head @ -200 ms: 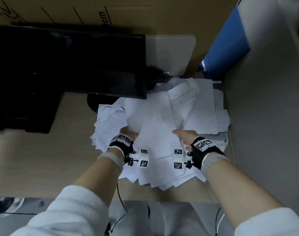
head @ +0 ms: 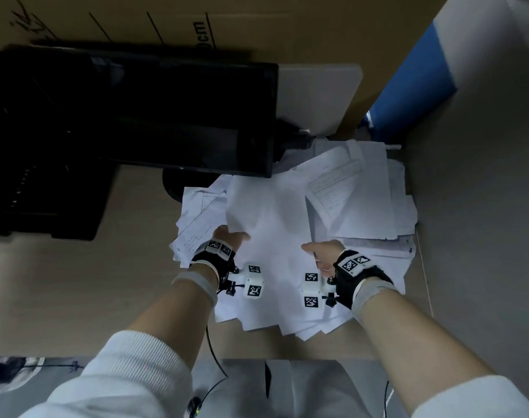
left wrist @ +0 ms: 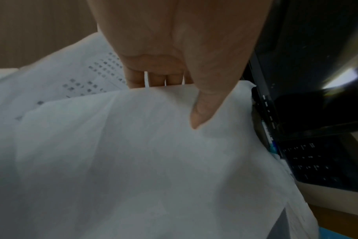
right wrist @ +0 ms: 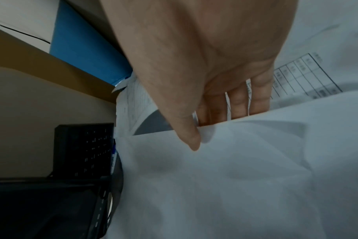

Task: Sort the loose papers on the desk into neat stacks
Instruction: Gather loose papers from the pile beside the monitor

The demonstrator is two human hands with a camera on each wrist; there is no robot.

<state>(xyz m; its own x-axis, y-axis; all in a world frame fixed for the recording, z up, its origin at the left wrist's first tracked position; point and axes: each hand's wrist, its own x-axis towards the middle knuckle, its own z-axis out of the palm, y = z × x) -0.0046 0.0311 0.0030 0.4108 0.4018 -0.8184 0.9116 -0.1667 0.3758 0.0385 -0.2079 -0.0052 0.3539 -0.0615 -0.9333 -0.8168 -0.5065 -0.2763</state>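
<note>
Now both hands [head: 231, 236] [head: 323, 250] around blank sheet [head: 269, 212].

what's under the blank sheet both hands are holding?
Under the blank sheet lies the paper pile, with printed forms showing beside each hand's fingers. Left hand and right hand pinch it, fingers beneath. Anything deeper is covered.

My left hand [head: 227, 236] and right hand [head: 323, 251] are bare, each wrist wearing a black strap topped with black-and-white square-patterned tags, a white tagged camera block on its inner side, a grey cuff, and a pushed-up white ribbed sleeve [head: 127, 372].
</note>
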